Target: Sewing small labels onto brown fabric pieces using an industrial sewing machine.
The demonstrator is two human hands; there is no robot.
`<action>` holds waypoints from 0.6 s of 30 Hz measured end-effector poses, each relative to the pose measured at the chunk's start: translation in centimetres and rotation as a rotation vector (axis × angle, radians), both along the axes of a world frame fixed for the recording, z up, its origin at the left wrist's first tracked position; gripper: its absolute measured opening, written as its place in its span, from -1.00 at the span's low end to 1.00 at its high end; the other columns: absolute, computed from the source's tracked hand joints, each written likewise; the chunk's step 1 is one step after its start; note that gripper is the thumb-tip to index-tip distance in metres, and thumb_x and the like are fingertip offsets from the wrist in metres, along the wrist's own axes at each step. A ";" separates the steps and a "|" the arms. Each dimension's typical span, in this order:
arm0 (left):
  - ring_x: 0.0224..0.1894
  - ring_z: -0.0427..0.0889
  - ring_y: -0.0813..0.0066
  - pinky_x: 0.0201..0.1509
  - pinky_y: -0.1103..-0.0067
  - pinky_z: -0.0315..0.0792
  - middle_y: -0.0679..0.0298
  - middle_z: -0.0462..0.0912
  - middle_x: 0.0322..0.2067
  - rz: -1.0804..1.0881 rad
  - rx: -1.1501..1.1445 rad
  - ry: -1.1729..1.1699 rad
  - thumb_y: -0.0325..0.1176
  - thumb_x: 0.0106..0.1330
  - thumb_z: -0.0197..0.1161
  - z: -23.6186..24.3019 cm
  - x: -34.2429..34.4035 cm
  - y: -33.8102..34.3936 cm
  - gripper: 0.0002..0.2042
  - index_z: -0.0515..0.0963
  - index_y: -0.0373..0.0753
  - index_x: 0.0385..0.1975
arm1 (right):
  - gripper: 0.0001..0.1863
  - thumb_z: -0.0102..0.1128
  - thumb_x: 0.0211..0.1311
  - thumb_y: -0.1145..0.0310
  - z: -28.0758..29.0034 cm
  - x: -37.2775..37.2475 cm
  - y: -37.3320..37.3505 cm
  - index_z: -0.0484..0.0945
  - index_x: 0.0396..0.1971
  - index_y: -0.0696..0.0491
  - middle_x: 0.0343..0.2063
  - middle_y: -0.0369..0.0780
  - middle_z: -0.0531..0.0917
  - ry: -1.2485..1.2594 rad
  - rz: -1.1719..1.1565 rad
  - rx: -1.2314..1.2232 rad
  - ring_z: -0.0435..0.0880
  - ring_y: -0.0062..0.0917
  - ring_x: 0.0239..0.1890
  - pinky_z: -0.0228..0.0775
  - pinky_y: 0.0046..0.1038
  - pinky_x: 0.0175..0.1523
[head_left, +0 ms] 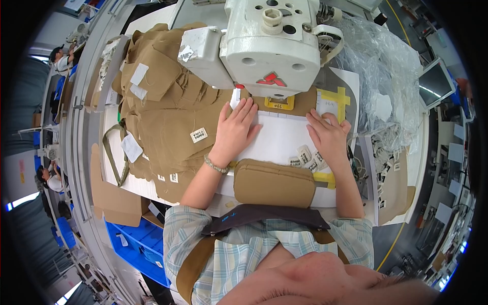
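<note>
Nearest the camera, a tan padded pouch [274,183] lies on the bench [401,168] just below both hands, with a dark brown strap piece [264,213] between it and the person's plaid shirt.

The left hand [235,129] rests flat, fingers extended and unclenched, on the left edge of a white sheet [279,140]. The right hand [328,136] presses palm-down on the sheet's right edge, fingers spread, grasping nothing. The sheet lies between the two hands and reaches up under the sewing machine head [269,43]. Several small white labels [306,157] lie just below the right hand, touching the sheet's lower edge.

Judged from this posture, the step in hand is aligning the sheet at the needle area. The next move appears to call for even pressure from both hands, so that the sheet stays square as it feeds.

To the left of the left hand, a stack of tan fabric pieces [168,96] carries white tags. Yellow tape marks [335,99] sit just above the right hand. Crumpled clear plastic film [381,71] lies farther to the right. Blue bins [137,244] stand below the bench edge on the left.

The needle and presser foot are hidden behind the machine head. The print on the labels is too small to make out. The lower frame edge cuts off the person's body.
</note>
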State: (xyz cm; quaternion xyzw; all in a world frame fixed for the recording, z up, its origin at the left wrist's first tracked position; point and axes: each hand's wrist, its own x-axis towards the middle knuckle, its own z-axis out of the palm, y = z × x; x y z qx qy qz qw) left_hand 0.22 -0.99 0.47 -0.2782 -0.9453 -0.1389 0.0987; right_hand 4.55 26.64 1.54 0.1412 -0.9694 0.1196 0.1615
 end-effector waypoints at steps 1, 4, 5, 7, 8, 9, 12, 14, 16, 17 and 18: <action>0.30 0.42 0.38 0.42 0.19 0.07 0.22 0.50 0.21 -0.001 0.005 0.005 -0.18 0.26 0.29 0.0 0.0 0.0 -0.54 0.51 -0.21 0.13 | -0.70 0.31 0.13 0.25 0.0 0.0 0.0 0.67 -0.11 -0.05 -0.05 -0.39 0.71 0.002 0.001 0.001 0.54 -0.61 -0.09 0.04 -0.32 -0.03; 0.30 0.43 0.38 0.42 0.20 0.07 0.22 0.50 0.22 -0.003 0.008 0.000 -0.18 0.26 0.29 0.0 -0.1 0.0 -0.54 0.51 -0.22 0.13 | -0.69 0.31 0.13 0.26 -0.2 0.1 0.0 0.66 -0.10 -0.05 -0.04 -0.40 0.70 -0.001 -0.001 0.023 0.53 -0.61 -0.08 0.05 -0.31 -0.04; 0.30 0.43 0.38 0.42 0.20 0.07 0.22 0.50 0.22 -0.003 0.007 -0.008 -0.17 0.26 0.29 -0.1 -0.2 0.0 -0.54 0.51 -0.22 0.13 | -0.69 0.31 0.13 0.26 -0.2 0.0 0.0 0.66 -0.10 -0.05 -0.04 -0.40 0.70 -0.006 -0.003 0.022 0.53 -0.61 -0.08 0.05 -0.31 -0.04; 0.30 0.43 0.37 0.42 0.20 0.07 0.22 0.50 0.22 -0.004 0.011 -0.006 -0.17 0.26 0.28 -0.1 -0.1 0.0 -0.54 0.51 -0.21 0.14 | -0.68 0.31 0.12 0.26 -0.1 0.0 0.0 0.66 -0.09 -0.05 -0.01 -0.40 0.69 -0.023 -0.001 0.006 0.53 -0.62 -0.07 0.05 -0.30 -0.05; 0.30 0.43 0.37 0.42 0.20 0.07 0.22 0.50 0.22 0.000 0.015 0.006 -0.17 0.26 0.28 -0.1 -0.1 0.0 -0.53 0.50 -0.21 0.14 | -0.68 0.31 0.12 0.26 -0.1 -0.1 0.0 0.66 -0.09 -0.05 -0.01 -0.40 0.69 -0.034 -0.005 0.006 0.53 -0.62 -0.07 0.05 -0.30 -0.05; 0.30 0.42 0.38 0.42 0.21 0.06 0.23 0.50 0.22 0.001 0.010 0.006 -0.16 0.27 0.27 0.1 -0.2 0.0 -0.53 0.50 -0.20 0.16 | -0.72 0.32 0.11 0.27 0.0 -0.4 0.0 0.66 -0.14 -0.07 -0.09 -0.42 0.70 0.003 0.015 -0.014 0.53 -0.61 -0.09 0.05 -0.30 -0.04; 0.28 0.43 0.35 0.39 0.19 0.13 0.20 0.51 0.18 -0.019 0.039 0.024 -0.19 0.26 0.27 0.2 -0.2 0.0 -0.58 0.52 -0.21 0.09 | -0.80 0.34 0.09 0.29 1.6 0.4 0.1 0.66 -0.25 -0.09 -0.25 -0.45 0.68 -0.022 0.061 -0.098 0.52 -0.60 -0.14 0.03 -0.31 -0.02; 0.24 0.46 0.37 0.38 0.21 0.15 0.24 0.55 0.15 -0.034 0.001 0.004 -0.22 0.23 0.30 0.8 -0.1 0.1 -0.58 0.53 -0.18 0.08 | -0.85 0.35 0.07 0.30 2.9 1.0 0.1 0.65 -0.32 -0.10 -0.35 -0.45 0.65 -0.078 0.089 -0.163 0.52 -0.59 -0.17 0.03 -0.32 -0.01; 0.21 0.50 0.39 0.37 0.22 0.17 0.27 0.58 0.12 -0.052 -0.036 -0.017 -0.25 0.19 0.33 1.6 0.3 0.6 -0.58 0.55 -0.14 0.07 | -0.90 0.36 0.06 0.33 4.1 2.1 0.0 0.62 -0.41 -0.10 -0.48 -0.45 0.56 -0.177 0.123 -0.273 0.51 -0.58 -0.23 0.00 -0.34 0.00; 0.14 0.53 0.40 0.32 0.27 0.22 0.30 0.60 0.04 -0.173 0.017 -0.028 -0.29 0.16 0.34 1.9 0.6 1.4 -0.60 0.56 -0.13 0.04 | -0.90 0.36 0.06 0.33 4.4 2.6 0.3 0.62 -0.41 -0.10 -0.48 -0.45 0.56 -0.177 0.119 -0.273 0.51 -0.58 -0.23 0.00 -0.34 0.00; 0.07 0.56 0.41 0.27 0.31 0.27 0.32 0.63 -0.03 -0.292 0.070 -0.038 -0.34 0.13 0.35 2.4 1.0 2.3 -0.60 0.57 -0.12 0.01 | -0.91 0.36 0.07 0.34 4.9 3.0 0.6 0.62 -0.41 -0.09 -0.48 -0.45 0.57 -0.222 0.079 -0.291 0.50 -0.59 -0.24 0.00 -0.35 -0.01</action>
